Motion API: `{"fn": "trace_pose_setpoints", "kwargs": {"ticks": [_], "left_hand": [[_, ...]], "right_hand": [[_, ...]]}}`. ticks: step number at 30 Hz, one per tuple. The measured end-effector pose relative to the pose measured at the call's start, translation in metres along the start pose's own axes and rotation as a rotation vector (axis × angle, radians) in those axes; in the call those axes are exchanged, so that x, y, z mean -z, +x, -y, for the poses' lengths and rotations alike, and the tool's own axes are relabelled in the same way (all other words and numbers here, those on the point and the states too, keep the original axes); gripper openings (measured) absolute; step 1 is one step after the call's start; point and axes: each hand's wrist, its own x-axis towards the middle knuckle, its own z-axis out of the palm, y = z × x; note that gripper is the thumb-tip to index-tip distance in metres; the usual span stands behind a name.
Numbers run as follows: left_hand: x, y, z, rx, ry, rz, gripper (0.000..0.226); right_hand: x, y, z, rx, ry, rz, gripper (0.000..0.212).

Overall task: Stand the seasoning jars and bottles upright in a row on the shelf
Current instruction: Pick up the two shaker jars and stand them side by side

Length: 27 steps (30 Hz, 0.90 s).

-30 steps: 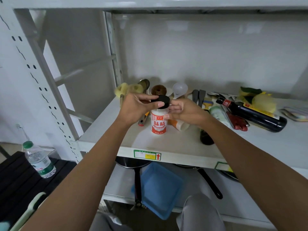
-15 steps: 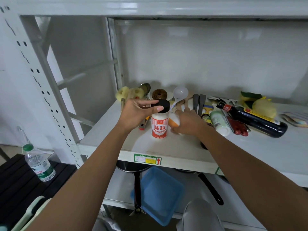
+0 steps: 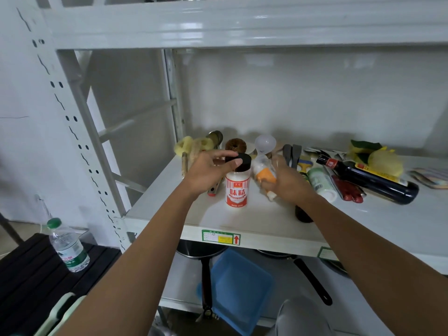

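A white seasoning jar (image 3: 237, 190) with a red label and black cap stands upright near the front of the white shelf (image 3: 266, 229). My left hand (image 3: 208, 173) rests its fingers on the jar's cap. My right hand (image 3: 284, 181) grips a small white bottle with an orange band (image 3: 263, 172), tilted and lifted just right of the jar. A dark soy sauce bottle (image 3: 371, 178) lies on its side at the right, and a green-labelled white bottle (image 3: 321, 184) lies beside my right wrist. A small dark jar (image 3: 301, 214) is partly hidden under my right forearm.
Brushes, a ladle, a white spoon and spatulas lie along the shelf's back. Red sausages (image 3: 349, 191) and a yellow sponge (image 3: 385, 163) sit at the right. Pans and a blue tray (image 3: 240, 292) occupy the lower shelf. A water bottle (image 3: 69, 246) stands on a black stool at the left.
My right hand left the jar's cap, dropped to the shelf beside it, and has picked up the orange-banded bottle. My left hand stayed on the cap.
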Motion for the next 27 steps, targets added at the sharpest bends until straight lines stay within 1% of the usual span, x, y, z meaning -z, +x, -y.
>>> {"fn": "trace_pose_setpoints", "kwargs": {"ticks": [3, 8, 11, 15, 18, 20, 22, 25, 27], "left_hand": [[-0.003, 0.001, -0.006, -0.004, 0.058, 0.003, 0.029], [-0.008, 0.000, -0.013, -0.043, 0.170, -0.024, 0.024], [-0.008, -0.004, -0.016, -0.112, 0.253, -0.020, 0.025], [-0.005, -0.007, -0.021, -0.116, 0.268, -0.017, 0.025], [-0.005, -0.009, -0.020, -0.115, 0.296, -0.001, 0.029], [-0.006, -0.010, -0.019, -0.103, 0.295, 0.001, 0.035], [-0.007, -0.012, -0.021, -0.088, 0.274, 0.008, 0.039], [-0.009, -0.013, -0.023, -0.057, 0.216, 0.006, 0.035], [-0.011, -0.013, -0.024, -0.032, 0.181, -0.008, 0.032]], "right_hand": [[0.009, -0.007, -0.001, 0.020, 0.088, -0.002, 0.095], [0.016, -0.019, 0.000, 0.063, 0.227, 0.058, 0.105], [0.018, -0.022, -0.002, 0.118, 0.245, 0.086, 0.095], [0.019, -0.023, -0.007, 0.163, 0.284, 0.123, 0.087], [0.023, -0.023, -0.006, 0.177, 0.345, 0.118, 0.071], [0.025, -0.021, -0.004, 0.168, 0.367, 0.086, 0.062], [0.027, -0.018, -0.002, 0.134, 0.340, 0.021, 0.054], [0.031, -0.017, 0.004, 0.093, 0.296, -0.068, 0.041], [0.031, -0.016, 0.006, 0.090, 0.259, -0.091, 0.043]]}}
